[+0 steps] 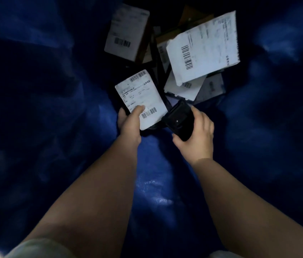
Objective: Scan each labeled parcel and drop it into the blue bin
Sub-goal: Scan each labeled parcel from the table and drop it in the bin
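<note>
Both arms reached down into the blue bin (35,108). The left hand (129,125) gripped a labeled parcel (140,98), thumb on its label; the right hand (196,135) clutched a black scanner (178,120) just beside it. Beyond, more parcels (202,47) lay piled at the bottom.

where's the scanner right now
In the head view the black scanner is gripped in the right hand, centre frame, just right of the labeled parcel the left hand holds, over the blue bin.

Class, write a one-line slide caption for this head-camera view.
Left hand holds a labeled parcel, right hand a black scanner, over other parcels in the blue bin.
</note>
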### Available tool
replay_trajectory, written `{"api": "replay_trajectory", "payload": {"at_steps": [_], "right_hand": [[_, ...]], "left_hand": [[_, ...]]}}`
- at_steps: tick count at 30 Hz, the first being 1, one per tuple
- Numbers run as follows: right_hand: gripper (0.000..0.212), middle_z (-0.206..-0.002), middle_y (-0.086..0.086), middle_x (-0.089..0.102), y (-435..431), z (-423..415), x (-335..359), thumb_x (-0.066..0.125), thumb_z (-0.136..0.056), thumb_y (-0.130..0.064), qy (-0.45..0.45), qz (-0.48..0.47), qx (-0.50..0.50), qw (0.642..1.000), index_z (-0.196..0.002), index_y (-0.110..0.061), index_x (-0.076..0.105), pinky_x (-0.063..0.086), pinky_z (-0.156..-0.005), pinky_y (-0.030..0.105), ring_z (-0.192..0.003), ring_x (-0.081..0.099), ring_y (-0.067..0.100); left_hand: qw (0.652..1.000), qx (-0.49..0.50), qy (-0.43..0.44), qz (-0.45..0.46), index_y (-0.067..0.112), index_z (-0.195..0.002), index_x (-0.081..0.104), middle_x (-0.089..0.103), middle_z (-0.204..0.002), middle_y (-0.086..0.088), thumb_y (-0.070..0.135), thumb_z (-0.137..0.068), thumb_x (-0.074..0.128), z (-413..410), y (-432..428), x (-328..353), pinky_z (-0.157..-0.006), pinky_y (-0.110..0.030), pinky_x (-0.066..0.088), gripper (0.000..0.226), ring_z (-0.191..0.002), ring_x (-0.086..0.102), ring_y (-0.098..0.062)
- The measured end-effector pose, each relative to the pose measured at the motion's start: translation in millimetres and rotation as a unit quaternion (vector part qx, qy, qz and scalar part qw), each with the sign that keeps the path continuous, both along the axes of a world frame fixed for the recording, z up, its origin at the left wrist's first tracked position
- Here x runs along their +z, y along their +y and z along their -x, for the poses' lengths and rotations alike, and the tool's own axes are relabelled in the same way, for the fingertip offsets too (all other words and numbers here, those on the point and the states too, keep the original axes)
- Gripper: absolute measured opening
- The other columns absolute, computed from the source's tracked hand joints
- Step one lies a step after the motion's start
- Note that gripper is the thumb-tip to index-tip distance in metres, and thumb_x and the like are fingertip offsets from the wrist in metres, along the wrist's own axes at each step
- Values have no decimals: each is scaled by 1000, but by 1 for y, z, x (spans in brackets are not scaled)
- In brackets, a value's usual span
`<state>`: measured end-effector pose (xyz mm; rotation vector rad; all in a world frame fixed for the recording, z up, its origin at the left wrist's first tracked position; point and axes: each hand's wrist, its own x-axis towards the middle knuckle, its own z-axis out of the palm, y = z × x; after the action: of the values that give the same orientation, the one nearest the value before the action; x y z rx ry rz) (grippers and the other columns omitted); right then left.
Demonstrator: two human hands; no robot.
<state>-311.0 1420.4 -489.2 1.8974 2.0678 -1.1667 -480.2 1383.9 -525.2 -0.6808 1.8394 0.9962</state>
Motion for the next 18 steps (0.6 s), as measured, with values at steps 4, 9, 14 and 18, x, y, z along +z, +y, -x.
{"api": "replay_trajectory", "payload": {"at_steps": [4, 9, 14, 18], "right_hand": [[89, -140, 15, 46, 1, 4, -9, 84, -68, -22, 0, -1, -7, 1000, -145, -12, 41, 33, -111, 56, -130, 37, 35], [88, -142, 14, 46, 10, 16, 9, 84, -69, -21, -20, -8, -9, 1000, -145, -12, 41, 32, -110, 56, -131, 37, 35], [85, -142, 11, 46, 27, 32, 55, 82, -70, -22, -35, -14, 8, 999, -145, -15, 41, 31, -110, 55, -131, 38, 34], [86, -142, 8, 45, 43, 37, 108, 81, -71, -25, -54, -24, 9, 998, -146, -19, 40, 30, -110, 52, -131, 38, 33]], "left_hand": [[996, -73, 51, 14, 17, -140, 51, 65, -123, 4, 0, -80, 76, 2, 0, -7, -74, -18, 56, 67, -108, 67, -13], [973, -196, 119, 23, 23, -152, 34, 43, -149, 0, 1, -80, 77, -5, 3, 22, -93, -15, 39, 86, -133, 44, -13], [932, -320, 169, 3, 24, -141, 51, 53, -130, 2, 6, -79, 76, 0, 13, 71, -96, -14, 43, 69, -119, 52, -16], [838, -492, 236, 21, 30, -139, 52, 50, -141, 2, 19, -82, 71, 8, 30, 129, -106, -40, 38, 61, -129, 42, -25]]}}
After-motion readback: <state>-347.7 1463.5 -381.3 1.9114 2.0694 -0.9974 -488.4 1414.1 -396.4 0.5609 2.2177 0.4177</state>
